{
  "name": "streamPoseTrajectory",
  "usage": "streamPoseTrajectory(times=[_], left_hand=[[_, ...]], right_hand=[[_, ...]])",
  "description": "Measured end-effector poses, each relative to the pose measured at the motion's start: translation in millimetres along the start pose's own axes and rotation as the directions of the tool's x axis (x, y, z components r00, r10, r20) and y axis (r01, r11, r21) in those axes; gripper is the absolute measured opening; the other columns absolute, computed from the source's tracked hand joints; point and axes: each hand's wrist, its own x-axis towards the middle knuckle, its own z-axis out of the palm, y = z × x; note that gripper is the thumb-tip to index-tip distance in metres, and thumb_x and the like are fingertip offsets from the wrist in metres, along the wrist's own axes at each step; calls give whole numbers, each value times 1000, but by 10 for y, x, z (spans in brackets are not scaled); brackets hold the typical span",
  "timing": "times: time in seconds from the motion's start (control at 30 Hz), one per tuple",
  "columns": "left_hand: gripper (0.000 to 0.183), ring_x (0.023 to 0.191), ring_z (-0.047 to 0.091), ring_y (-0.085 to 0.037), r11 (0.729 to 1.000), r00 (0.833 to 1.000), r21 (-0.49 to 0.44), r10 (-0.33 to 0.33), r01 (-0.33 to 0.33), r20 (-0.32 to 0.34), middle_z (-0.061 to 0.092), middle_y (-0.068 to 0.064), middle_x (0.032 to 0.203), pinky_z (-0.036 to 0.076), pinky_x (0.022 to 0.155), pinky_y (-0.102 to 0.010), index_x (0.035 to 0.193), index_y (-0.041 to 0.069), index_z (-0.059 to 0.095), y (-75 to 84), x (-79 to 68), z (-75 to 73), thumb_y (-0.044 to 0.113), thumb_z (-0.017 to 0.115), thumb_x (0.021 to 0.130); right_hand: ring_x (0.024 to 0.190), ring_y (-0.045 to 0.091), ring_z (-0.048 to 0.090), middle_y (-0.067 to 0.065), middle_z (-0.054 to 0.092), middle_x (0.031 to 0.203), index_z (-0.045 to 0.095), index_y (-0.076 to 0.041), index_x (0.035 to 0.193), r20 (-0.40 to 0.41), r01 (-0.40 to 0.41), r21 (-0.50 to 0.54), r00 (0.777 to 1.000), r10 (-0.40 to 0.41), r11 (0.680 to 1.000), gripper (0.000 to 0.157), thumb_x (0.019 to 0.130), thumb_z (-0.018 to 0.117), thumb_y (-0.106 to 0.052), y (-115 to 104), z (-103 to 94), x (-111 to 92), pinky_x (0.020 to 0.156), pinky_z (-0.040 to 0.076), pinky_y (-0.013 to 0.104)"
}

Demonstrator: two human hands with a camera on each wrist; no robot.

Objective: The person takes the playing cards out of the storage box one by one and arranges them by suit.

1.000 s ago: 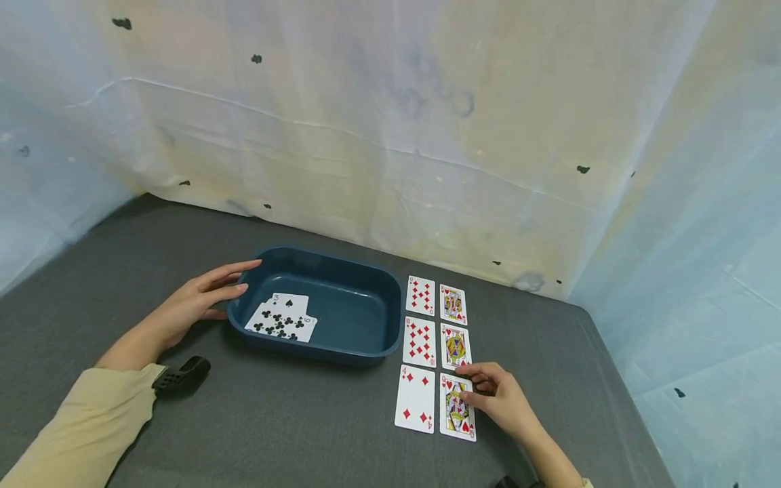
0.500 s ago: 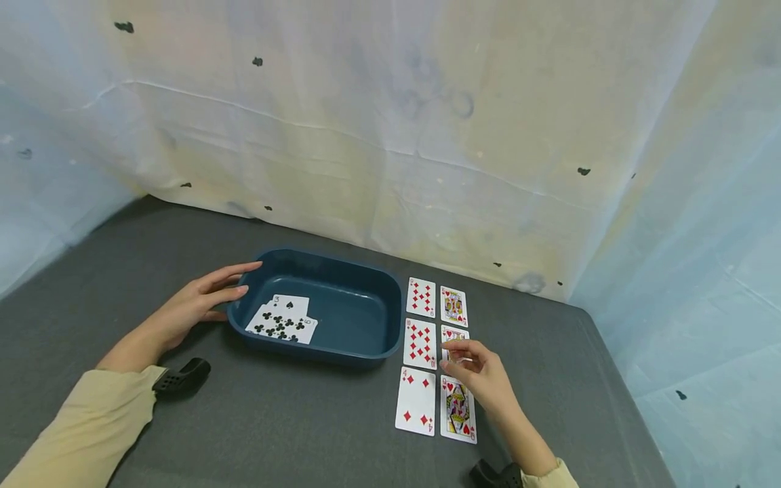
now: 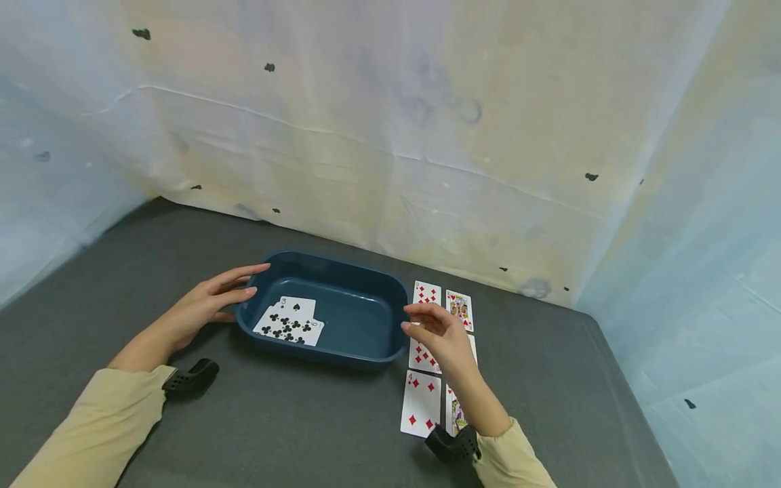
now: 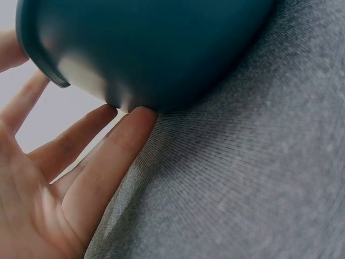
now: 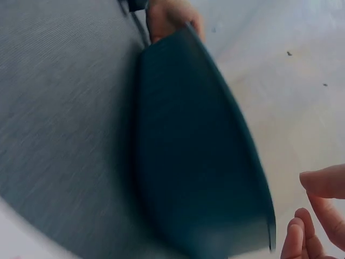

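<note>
My left hand [image 3: 192, 315] rests its fairly straight fingers against the left end of a dark blue tray [image 3: 326, 357]; in the left wrist view the fingertips [image 4: 141, 121] touch its outer wall. Overlapping inside the tray are a three of spades [image 3: 300, 308] and club cards [image 3: 311, 331]. My right hand [image 3: 442, 339] is at the tray's right rim, over the laid-out cards. Its fingers are bent loosely, and no card shows between thumb and fingers in the right wrist view. Whether it touches the rim cannot be told.
Diamond cards, including a four of diamonds [image 3: 419, 403], form a column right of the tray. Beside it runs a column with a king of hearts [image 3: 459, 308] and a queen [image 3: 456, 413], partly hidden by my right arm. A pale curtain [image 3: 366, 135] hangs behind the grey table [image 3: 293, 427].
My right hand has left the queen and jack of hearts and moved left and away from me to the tray's right rim. The left hand keeps its place; the view has shifted slightly.
</note>
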Motion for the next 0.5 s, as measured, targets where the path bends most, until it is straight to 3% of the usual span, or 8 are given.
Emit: streamPoseTrajectory(times=[0.17,0.5], left_hand=[[58,135,29,-45,1000,1000,3,-6,6,-8,18,-19,157,39,94,-67,151,21,30,-2,4,5,37,50,99],[60,135,29,-46,1000,1000,5,-18,18,-13,17,-22,156,39,94,-67,151,21,29,-8,14,12,38,51,99]], right_hand=[[89,14,57,16,61,105,66,3,111,46,32,42,998,-34,999,29,83,70,-1,-128,212,136,78,51,20],[90,9,59,27,59,117,63,3,118,185,52,12,981,-54,999,35,84,69,-5,-292,695,342,83,52,24]])
